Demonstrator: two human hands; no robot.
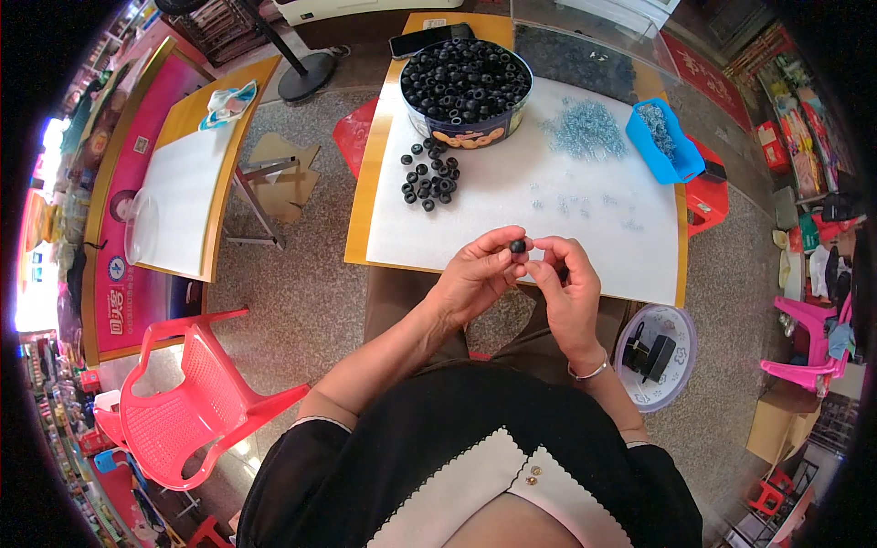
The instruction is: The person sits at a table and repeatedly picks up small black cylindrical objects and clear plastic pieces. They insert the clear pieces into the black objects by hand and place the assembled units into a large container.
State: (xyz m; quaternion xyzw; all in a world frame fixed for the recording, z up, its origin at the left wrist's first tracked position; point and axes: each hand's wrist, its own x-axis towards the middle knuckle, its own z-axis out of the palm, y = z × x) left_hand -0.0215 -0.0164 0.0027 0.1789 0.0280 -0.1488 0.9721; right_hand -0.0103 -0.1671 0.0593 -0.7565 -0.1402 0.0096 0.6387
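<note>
Held just above the near table (475, 210) edge, a small black ring (518, 246) is pinched between the left hand (475, 274) and the right hand (565, 283), both grips closed on it. Fitting appears under way; loose rings (429, 178), the full tin (466, 82) and silver screws (585, 128) are laid beyond.

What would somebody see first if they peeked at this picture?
Probably the two hands in the middle, left hand and right hand, pinching one small black ring between their fingertips above the near edge of the white-topped table. Next, the round tin heaped with black rings at the far end, with a loose cluster of rings just in front of it. To the right sit a blue tray and a pile of small silvery metal parts.
</note>
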